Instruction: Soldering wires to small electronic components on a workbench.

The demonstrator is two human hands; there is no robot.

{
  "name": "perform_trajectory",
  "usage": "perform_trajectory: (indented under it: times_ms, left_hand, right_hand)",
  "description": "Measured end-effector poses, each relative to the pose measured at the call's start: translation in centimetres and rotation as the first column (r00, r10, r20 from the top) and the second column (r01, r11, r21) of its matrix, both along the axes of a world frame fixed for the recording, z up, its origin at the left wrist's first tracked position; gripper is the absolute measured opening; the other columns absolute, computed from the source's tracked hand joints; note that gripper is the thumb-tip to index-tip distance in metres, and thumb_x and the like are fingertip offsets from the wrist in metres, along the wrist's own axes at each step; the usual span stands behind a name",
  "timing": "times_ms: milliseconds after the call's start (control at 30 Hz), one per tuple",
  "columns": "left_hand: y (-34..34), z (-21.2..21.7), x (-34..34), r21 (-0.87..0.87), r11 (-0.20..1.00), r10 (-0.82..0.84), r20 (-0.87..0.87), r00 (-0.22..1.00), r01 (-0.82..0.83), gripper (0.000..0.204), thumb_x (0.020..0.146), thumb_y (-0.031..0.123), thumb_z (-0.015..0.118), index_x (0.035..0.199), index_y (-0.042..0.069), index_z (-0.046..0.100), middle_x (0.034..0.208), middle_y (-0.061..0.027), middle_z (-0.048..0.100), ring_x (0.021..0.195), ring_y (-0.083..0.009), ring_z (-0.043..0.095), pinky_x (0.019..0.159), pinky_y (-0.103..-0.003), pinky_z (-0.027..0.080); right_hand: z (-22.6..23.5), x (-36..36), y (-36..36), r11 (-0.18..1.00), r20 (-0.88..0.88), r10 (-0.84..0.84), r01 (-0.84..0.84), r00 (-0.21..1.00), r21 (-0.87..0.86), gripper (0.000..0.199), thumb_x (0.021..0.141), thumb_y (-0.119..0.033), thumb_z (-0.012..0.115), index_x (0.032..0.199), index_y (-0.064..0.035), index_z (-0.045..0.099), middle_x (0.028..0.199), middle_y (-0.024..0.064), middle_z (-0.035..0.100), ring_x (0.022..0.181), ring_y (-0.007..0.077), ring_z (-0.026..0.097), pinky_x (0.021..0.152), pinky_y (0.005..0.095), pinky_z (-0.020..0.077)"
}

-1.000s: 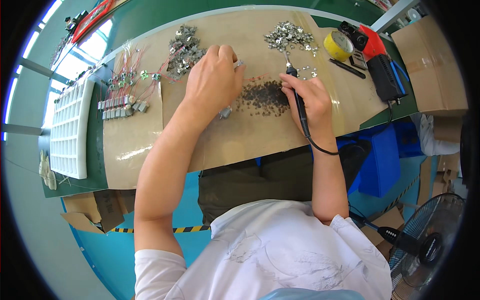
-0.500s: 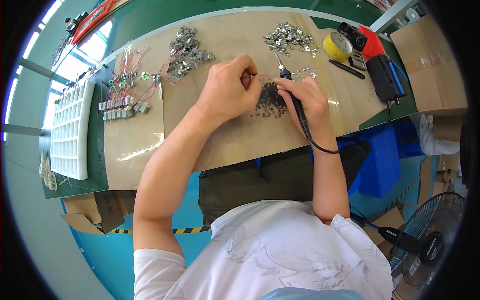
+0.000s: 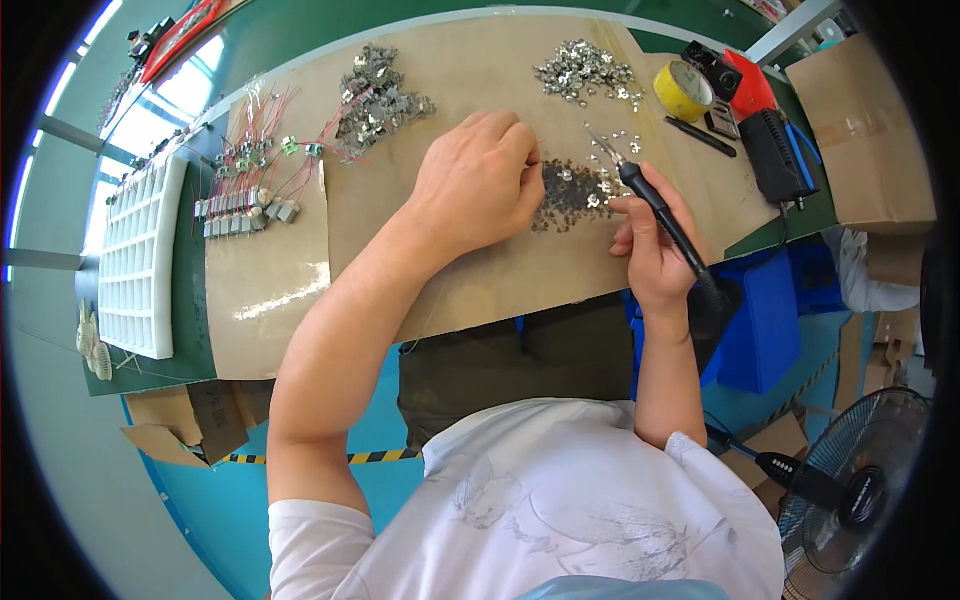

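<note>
My right hand (image 3: 652,258) grips a black-handled soldering iron (image 3: 662,212), its metal tip pointing up and left over a scatter of small silver clips. Left of it, my left hand (image 3: 478,182) is closed, fingers curled down at the edge of a pile of tiny dark parts (image 3: 562,215). A bit of red wire shows by its fingertips; whatever is pinched there is hidden behind the hand. Beyond the iron lies a heap of silver metal clips (image 3: 585,70). A heap of small grey metal parts (image 3: 375,110) sits past my left hand.
Small motors with red wires (image 3: 245,215) stand in rows at the left, beside a white gridded tray (image 3: 140,260). At the right are yellow tape (image 3: 684,92), a black pen-like stick (image 3: 700,137), a black power box (image 3: 775,155) and a cardboard box (image 3: 865,130). A fan (image 3: 860,495) stands lower right.
My right hand has drawn the soldering iron away to the right and slightly down from my left hand. My left hand has shifted a little right and turned, staying closed.
</note>
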State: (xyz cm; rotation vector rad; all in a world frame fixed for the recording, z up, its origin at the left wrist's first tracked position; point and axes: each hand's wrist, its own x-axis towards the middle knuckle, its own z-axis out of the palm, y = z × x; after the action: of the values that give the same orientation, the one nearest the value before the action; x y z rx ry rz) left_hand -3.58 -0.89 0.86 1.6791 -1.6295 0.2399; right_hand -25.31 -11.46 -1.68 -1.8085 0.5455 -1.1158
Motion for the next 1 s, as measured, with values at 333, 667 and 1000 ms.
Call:
perform_trajectory:
  times_ms: [333,667,1000]
  left_hand:
    - [-0.4,-0.4,-0.6,0.074,0.994,-0.074,-0.052,0.996,0.078,0.011,0.084,0.005,0.071,0.089,0.001,0.062,0.088,-0.0143,0.063,0.079,-0.0376,0.065,0.071,-0.046,0.054]
    - [-0.5,-0.7,-0.6,0.063,0.995,-0.08,-0.044,0.996,0.083,0.009,0.084,0.005,0.07,0.088,0.0,0.063,0.091,-0.0162,0.062,0.083,-0.0385,0.064,0.075,-0.046,0.054]
    - [-0.6,-0.7,-0.6,0.064,0.994,-0.083,-0.033,0.996,0.085,0.009,0.084,0.005,0.07,0.088,0.0,0.063,0.091,-0.0163,0.063,0.084,-0.0391,0.064,0.077,-0.047,0.054]
  right_hand:
    - [-0.9,-0.3,0.0,1.0,0.032,-0.018,0.019,0.999,-0.022,0.016,0.1,-0.003,0.071,0.114,0.0045,0.072,0.084,0.0071,0.073,0.066,0.0082,0.07,0.057,0.0215,0.0572]
    - [-0.5,-0.2,-0.2,0.98,-0.047,-0.024,0.014,0.999,-0.197,0.013,0.097,-0.003,0.073,0.107,0.0042,0.075,0.082,0.0065,0.072,0.062,0.0101,0.07,0.055,0.0208,0.0528]
    - [-0.2,-0.2,0.1,0.997,-0.013,-0.026,0.025,1.0,-0.071,0.013,0.096,-0.003,0.074,0.107,0.0039,0.076,0.082,0.0056,0.072,0.062,0.0095,0.07,0.055,0.0207,0.0517]
